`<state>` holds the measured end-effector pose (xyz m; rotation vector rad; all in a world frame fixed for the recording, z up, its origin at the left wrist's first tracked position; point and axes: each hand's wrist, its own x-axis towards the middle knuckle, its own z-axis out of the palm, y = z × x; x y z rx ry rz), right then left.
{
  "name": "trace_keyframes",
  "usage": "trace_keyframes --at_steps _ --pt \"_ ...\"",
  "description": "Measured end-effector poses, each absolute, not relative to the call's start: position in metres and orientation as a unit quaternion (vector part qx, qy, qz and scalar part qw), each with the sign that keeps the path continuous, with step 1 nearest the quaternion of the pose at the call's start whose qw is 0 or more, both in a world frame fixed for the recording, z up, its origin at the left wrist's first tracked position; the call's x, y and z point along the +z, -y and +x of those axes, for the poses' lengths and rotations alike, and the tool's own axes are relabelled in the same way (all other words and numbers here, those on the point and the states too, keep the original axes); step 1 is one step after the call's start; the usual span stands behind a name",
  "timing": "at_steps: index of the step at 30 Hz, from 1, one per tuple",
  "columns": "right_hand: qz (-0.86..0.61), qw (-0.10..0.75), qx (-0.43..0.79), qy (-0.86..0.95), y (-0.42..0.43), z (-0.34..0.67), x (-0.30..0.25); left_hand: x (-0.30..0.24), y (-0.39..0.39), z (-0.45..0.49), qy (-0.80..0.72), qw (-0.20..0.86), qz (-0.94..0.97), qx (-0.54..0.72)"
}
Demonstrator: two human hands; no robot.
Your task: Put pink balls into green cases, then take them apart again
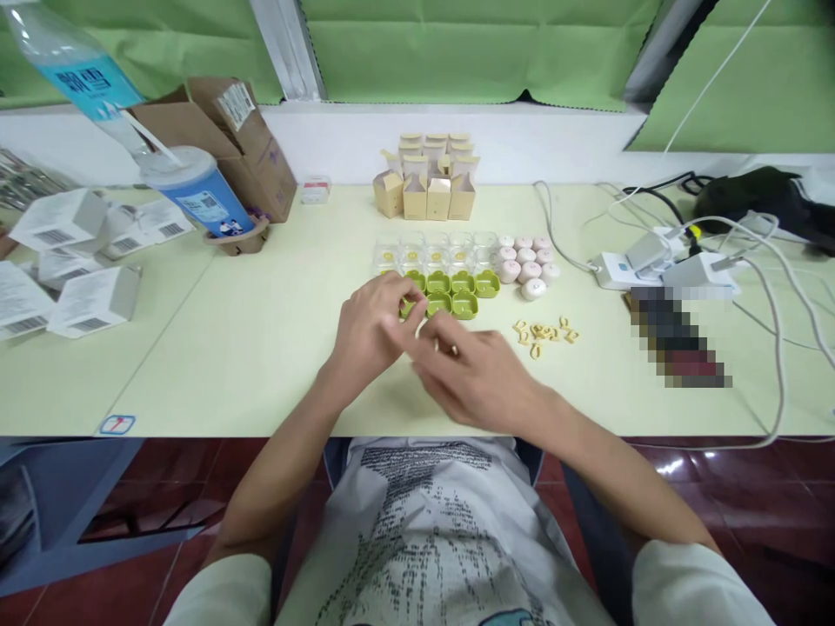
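My left hand point(375, 326) and my right hand point(479, 369) meet over the near side of the green flower-shaped cups point(464, 304). Fingers on both are curled in a pinch, the tips close together; whatever lies between them is hidden. The left hand covers part of the cups. Behind them stand rows of clear plastic cups point(437, 252), some with a yellow mark inside. Several small white and pink round pieces point(525, 261) are grouped to their right. Nearer my right hand lies a loose pile of small yellow rings point(543, 332).
Small open cardboard boxes point(427, 187) stand against the wall. On the left are white boxes point(95, 300), a blue drink cup point(209, 196), a bottle point(78, 74) and a brown carton point(254, 148). A power strip point(626, 271) with white cables and a pixelated object point(675, 339) occupy the right.
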<state>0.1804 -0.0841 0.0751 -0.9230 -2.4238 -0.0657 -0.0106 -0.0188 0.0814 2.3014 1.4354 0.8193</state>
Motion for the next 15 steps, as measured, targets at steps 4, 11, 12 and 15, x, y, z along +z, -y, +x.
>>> trace_keyframes --at_steps 4,11,12,15 --pt "-0.272 0.253 -0.030 0.928 0.119 0.156 0.073 0.083 0.023 -0.007 -0.518 0.137 0.800 0.271" --pt "-0.342 0.206 -0.020 0.917 0.133 0.198 0.106 0.086 0.026 -0.006 -0.519 0.128 0.799 0.275" --pt "-0.393 0.179 -0.045 0.901 0.128 0.205 0.108 0.086 0.025 -0.006 -0.518 0.126 0.800 0.275" --pt "-0.492 0.040 -0.060 0.867 0.114 0.216 0.106 0.086 0.025 -0.006 -0.516 0.121 0.802 0.276"
